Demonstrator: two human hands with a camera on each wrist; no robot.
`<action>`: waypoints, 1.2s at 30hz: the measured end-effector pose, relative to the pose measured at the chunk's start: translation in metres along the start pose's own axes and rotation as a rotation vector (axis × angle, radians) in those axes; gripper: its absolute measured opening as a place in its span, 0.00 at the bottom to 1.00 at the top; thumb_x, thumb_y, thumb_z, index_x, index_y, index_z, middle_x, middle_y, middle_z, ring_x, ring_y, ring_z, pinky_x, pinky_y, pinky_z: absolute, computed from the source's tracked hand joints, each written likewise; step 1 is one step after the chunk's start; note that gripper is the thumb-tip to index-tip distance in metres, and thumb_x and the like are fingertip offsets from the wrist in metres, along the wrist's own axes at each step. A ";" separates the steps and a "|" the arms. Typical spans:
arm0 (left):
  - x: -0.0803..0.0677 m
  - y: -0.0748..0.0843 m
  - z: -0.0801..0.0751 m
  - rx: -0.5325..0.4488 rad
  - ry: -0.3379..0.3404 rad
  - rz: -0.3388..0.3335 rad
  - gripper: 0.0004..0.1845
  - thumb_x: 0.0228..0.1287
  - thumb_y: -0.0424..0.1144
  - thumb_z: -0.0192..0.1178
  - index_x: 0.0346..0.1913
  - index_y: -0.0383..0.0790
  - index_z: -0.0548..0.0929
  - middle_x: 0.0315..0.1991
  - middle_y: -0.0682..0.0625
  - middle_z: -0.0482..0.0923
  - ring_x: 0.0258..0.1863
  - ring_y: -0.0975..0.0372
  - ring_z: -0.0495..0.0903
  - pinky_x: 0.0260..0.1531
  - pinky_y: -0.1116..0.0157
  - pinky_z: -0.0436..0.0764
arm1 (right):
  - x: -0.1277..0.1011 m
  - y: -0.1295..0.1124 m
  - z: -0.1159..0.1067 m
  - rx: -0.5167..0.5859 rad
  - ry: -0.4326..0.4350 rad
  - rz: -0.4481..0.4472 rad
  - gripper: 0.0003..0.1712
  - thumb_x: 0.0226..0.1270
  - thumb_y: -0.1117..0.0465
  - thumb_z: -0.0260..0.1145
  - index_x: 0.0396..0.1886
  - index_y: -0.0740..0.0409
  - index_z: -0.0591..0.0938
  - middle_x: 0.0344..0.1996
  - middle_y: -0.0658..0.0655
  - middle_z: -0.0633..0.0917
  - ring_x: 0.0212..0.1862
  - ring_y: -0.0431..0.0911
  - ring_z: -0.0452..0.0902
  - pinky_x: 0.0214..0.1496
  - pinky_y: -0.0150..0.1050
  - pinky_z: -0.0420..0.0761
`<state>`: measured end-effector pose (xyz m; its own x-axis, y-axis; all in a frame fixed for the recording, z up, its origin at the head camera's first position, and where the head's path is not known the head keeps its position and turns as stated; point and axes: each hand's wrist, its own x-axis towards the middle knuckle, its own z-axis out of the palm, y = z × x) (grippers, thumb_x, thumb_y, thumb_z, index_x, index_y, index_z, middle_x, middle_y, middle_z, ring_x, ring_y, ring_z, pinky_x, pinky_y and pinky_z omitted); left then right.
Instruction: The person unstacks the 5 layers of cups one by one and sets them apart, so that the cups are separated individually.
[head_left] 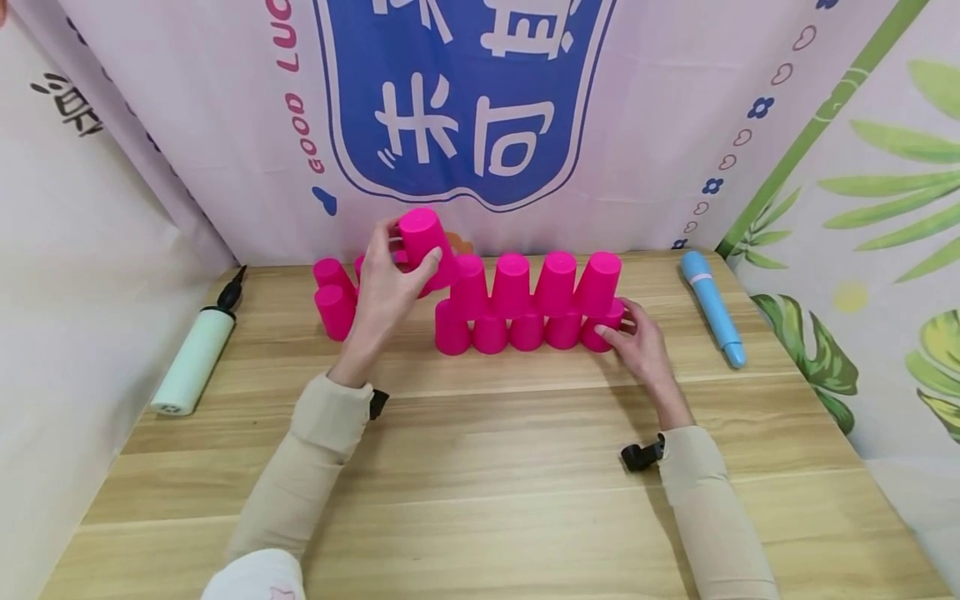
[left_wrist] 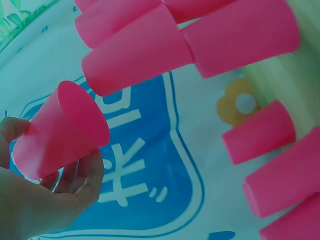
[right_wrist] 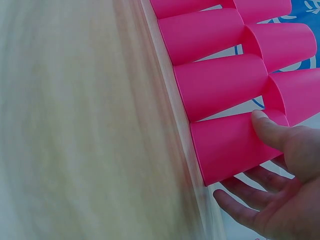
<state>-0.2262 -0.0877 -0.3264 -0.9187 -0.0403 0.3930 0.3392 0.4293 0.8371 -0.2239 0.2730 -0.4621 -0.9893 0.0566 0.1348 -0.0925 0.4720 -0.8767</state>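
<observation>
My left hand (head_left: 386, 283) holds a pink plastic cup (head_left: 426, 242) in the air, thumb on one side and fingers on the other. The left wrist view shows this cup (left_wrist: 47, 135) tilted, its open mouth facing away from the palm. Several upside-down pink cups (head_left: 489, 335) form a bottom row on the table, with a second row of upside-down cups (head_left: 512, 279) bridging them. At the right end, my right hand (head_left: 641, 346) grips the last bottom cup (right_wrist: 235, 147), thumb on its near side and fingers around its outer and far side.
More upside-down pink cups (head_left: 335, 312) stand at the left, partly hidden by the left hand. A mint-green hand pump (head_left: 197, 358) lies at the table's left edge. A blue tube-shaped object (head_left: 712, 308) lies right. A printed curtain (head_left: 247, 167) hangs behind the wooden table (head_left: 510, 467).
</observation>
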 end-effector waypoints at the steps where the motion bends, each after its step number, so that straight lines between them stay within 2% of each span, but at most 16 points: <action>1: -0.001 -0.002 -0.002 0.000 0.005 -0.008 0.35 0.59 0.44 0.66 0.65 0.38 0.63 0.57 0.43 0.70 0.54 0.53 0.73 0.50 0.56 0.79 | 0.000 0.000 0.000 -0.001 0.000 0.001 0.38 0.64 0.58 0.68 0.70 0.62 0.64 0.61 0.67 0.73 0.61 0.61 0.71 0.62 0.52 0.72; 9: -0.011 -0.015 -0.014 0.023 0.046 -0.033 0.34 0.60 0.43 0.65 0.65 0.36 0.63 0.56 0.42 0.70 0.52 0.53 0.73 0.49 0.57 0.78 | 0.000 0.001 0.000 -0.003 0.016 0.000 0.37 0.64 0.57 0.68 0.70 0.61 0.65 0.61 0.67 0.73 0.61 0.61 0.71 0.62 0.52 0.72; 16: -0.024 -0.038 -0.028 0.082 0.079 -0.079 0.32 0.61 0.41 0.64 0.64 0.34 0.63 0.56 0.40 0.70 0.52 0.51 0.72 0.51 0.54 0.77 | 0.000 0.001 0.000 0.002 0.010 0.006 0.37 0.64 0.57 0.68 0.70 0.62 0.65 0.60 0.68 0.73 0.60 0.62 0.72 0.62 0.53 0.72; 24: -0.038 -0.067 -0.037 0.110 0.060 -0.176 0.32 0.60 0.36 0.64 0.62 0.30 0.61 0.55 0.35 0.68 0.53 0.48 0.70 0.55 0.52 0.73 | 0.001 0.002 0.000 0.017 0.015 -0.003 0.38 0.64 0.58 0.69 0.70 0.62 0.65 0.61 0.67 0.73 0.61 0.61 0.71 0.62 0.52 0.72; 29: -0.046 -0.083 -0.044 0.148 0.053 -0.207 0.31 0.59 0.34 0.63 0.61 0.28 0.61 0.56 0.34 0.67 0.54 0.46 0.70 0.57 0.53 0.71 | 0.001 0.003 0.000 0.021 0.012 -0.001 0.38 0.63 0.57 0.69 0.70 0.62 0.65 0.61 0.67 0.73 0.61 0.61 0.71 0.62 0.52 0.72; 36: -0.053 -0.101 -0.054 0.224 0.005 -0.261 0.35 0.60 0.35 0.62 0.65 0.27 0.58 0.59 0.34 0.64 0.57 0.44 0.69 0.60 0.50 0.70 | 0.001 0.004 0.001 0.026 0.009 -0.010 0.38 0.64 0.57 0.68 0.70 0.62 0.64 0.61 0.67 0.72 0.61 0.61 0.70 0.63 0.53 0.71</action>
<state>-0.2011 -0.1780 -0.4105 -0.9674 -0.1793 0.1787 0.0393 0.5911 0.8056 -0.2254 0.2741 -0.4654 -0.9873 0.0597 0.1475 -0.1053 0.4498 -0.8869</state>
